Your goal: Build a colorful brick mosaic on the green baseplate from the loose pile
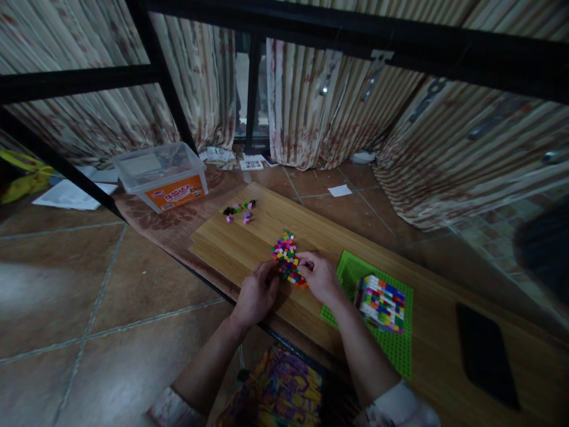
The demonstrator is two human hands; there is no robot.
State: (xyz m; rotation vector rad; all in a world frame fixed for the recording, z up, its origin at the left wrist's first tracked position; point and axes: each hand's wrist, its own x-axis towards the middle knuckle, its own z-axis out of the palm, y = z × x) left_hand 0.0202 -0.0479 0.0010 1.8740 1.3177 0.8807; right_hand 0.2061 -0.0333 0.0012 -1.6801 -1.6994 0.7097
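Observation:
A loose heap of small toy bricks (pixel 285 252) in many colours lies on the wooden board, between my two hands. At its near left edge is my left hand (pixel 258 292), its fingers curled together by the bricks. From the right, my right hand (pixel 320 277) reaches the heap's edge with thumb and fingers pinched. Whatever either hand holds is too small or hidden to make out. A green studded baseplate (pixel 393 350) lies to the right of my right forearm, carrying a block built of multicoloured bricks (pixel 383 302).
The wooden tabletop (pixel 240 249) bears a few black, green, pink and purple pieces (pixel 240 209) at its far left and a dark flat object (pixel 486 356) at right. A clear plastic tub (pixel 162 172) with an orange label stands beyond. Curtains (pixel 306 107) hang behind a black frame.

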